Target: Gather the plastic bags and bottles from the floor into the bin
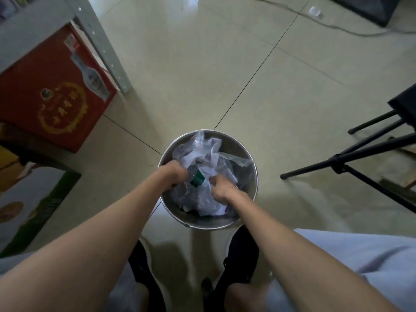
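- Standing on pale floor tiles (pixel 202 70), a round metal bin (pixel 244 152) sits just ahead of the person's two black shoes (pixel 240 255), with wide bare floor beyond it and to both sides.
- Well to the left of the bin, a red box (pixel 51 93) sits under a grey metal shelf frame (pixel 105 48); on the right, the black legs of a tripod (pixel 351 161) spread across the floor, their nearest foot near the bin but apart from it.
- Far off at the top right, a small clear object (pixel 315 11) lies on the tiles beside a thin cable (pixel 337 28); it is too blurred to identify.
- The bin is packed nearly to the rim with crumpled clear and whitish plastic bags (pixel 202 154); one clear corner hangs over the right rim.
- The left hand (pixel 174 174) is curled into the heap at the bin's left inner wall, fingers bent and buried in plastic; whether it grips anything cannot be told.
- The right hand (pixel 221 188) is curled narrow, fingertips pressed into the bags near the middle.
- Between the two hands, a bottle with a green cap (pixel 197 179) lies among the bags; the cap end points toward the lower left, and the body is mostly hidden, so its long axis is unclear.
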Demonstrator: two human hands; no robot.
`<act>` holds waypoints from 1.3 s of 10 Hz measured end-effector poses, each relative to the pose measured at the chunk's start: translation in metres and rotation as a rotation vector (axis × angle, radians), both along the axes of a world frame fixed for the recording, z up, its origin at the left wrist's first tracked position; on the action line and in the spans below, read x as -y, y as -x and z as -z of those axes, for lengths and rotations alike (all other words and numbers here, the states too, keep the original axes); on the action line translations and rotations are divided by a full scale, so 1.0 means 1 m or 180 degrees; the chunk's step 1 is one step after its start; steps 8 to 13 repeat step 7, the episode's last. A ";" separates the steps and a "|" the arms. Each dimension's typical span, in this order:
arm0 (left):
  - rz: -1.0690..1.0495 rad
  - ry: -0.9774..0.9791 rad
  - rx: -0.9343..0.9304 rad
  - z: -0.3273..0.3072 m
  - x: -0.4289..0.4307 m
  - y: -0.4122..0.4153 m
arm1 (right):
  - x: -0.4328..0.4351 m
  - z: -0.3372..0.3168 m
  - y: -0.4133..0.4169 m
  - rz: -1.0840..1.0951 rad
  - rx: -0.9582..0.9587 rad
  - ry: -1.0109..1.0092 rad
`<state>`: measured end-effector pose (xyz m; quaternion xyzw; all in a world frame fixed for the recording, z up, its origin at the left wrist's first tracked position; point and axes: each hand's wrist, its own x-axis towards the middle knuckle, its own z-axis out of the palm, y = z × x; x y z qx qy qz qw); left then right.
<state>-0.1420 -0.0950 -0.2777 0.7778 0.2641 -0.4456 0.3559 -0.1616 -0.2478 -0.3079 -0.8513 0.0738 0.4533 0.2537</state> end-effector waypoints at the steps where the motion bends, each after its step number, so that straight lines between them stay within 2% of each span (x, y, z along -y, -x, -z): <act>1: -0.0037 -0.0076 0.0072 0.006 0.003 -0.001 | 0.002 0.004 -0.006 0.0156 0.0031 0.0016; 3: -0.0058 -0.0067 0.0347 -0.009 0.004 0.011 | -0.006 -0.025 -0.001 0.0093 0.0171 0.0131; 4: -0.0201 0.0016 0.0569 -0.046 0.000 0.013 | -0.008 -0.065 -0.001 0.0068 0.0291 0.0220; 5: -0.0524 0.0489 0.0788 -0.113 -0.017 0.007 | 0.003 -0.130 -0.013 0.0265 0.0392 -0.0021; 6: -0.0706 0.1002 0.1718 -0.199 -0.047 0.018 | 0.026 -0.207 -0.019 0.0799 0.0766 -0.0575; 7: -0.0678 0.1409 0.2860 -0.260 -0.079 0.049 | 0.060 -0.301 0.001 0.1325 0.1541 -0.1325; 13: -0.0678 0.1409 0.2860 -0.260 -0.079 0.049 | 0.060 -0.301 0.001 0.1325 0.1541 -0.1325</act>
